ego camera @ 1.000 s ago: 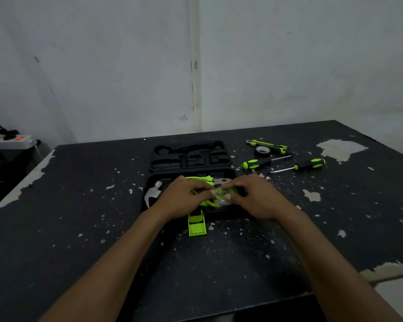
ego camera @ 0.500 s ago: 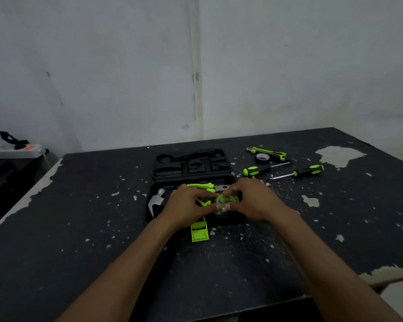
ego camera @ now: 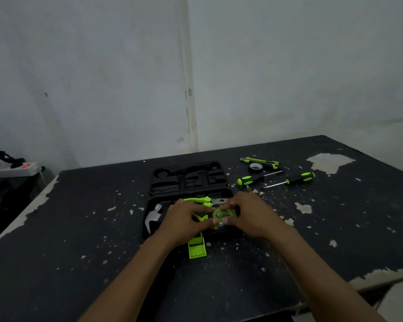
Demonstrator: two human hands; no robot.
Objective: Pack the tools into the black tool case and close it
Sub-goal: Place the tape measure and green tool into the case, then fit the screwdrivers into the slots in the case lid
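I see left hand (ego camera: pixel 182 219) and right hand (ego camera: pixel 247 214) both pinching what looks like a tape measure (ego camera: pixel 222 214) over the open black tool case (ego camera: pixel 186 180).

A dim grey light is falling across the room. Pale plastered walls (ego camera: pixel 102 77) are rising behind everything, a vertical seam (ego camera: pixel 187 89) running down well beyond the grip. The black table (ego camera: pixel 79 228) is shedding its paint in pale flecks (one large bare patch (ego camera: pixel 328 161) showing far right). A white power strip (ego camera: pixel 12 169) is glowing red, far left.
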